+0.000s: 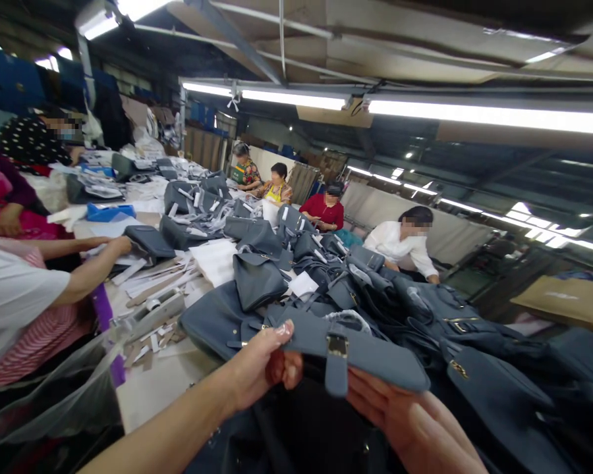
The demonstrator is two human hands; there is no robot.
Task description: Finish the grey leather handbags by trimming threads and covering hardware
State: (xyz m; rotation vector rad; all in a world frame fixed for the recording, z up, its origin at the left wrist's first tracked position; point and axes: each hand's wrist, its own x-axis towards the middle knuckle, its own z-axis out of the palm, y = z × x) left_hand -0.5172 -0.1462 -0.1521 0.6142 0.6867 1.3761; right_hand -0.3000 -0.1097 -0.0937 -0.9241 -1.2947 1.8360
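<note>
I hold up the grey-blue flap of a handbag point(370, 352) with a metal clasp point(337, 345) on its strap. My left hand point(259, 365) grips the flap's left end, thumb on top and fingers curled under. Beneath the flap's right part, my right hand point(405, 415) lies palm up with its fingers supporting the flap from below. The bag's dark opening point(301, 421) gapes beneath both hands.
A long table point(163, 382) is heaped with several grey-blue handbags point(257, 280), white paper sheets point(215, 260) and straps. Several seated people work along both sides; a person's arm point(86, 270) reaches in at the left. A clear plastic bag point(54, 395) hangs at the lower left.
</note>
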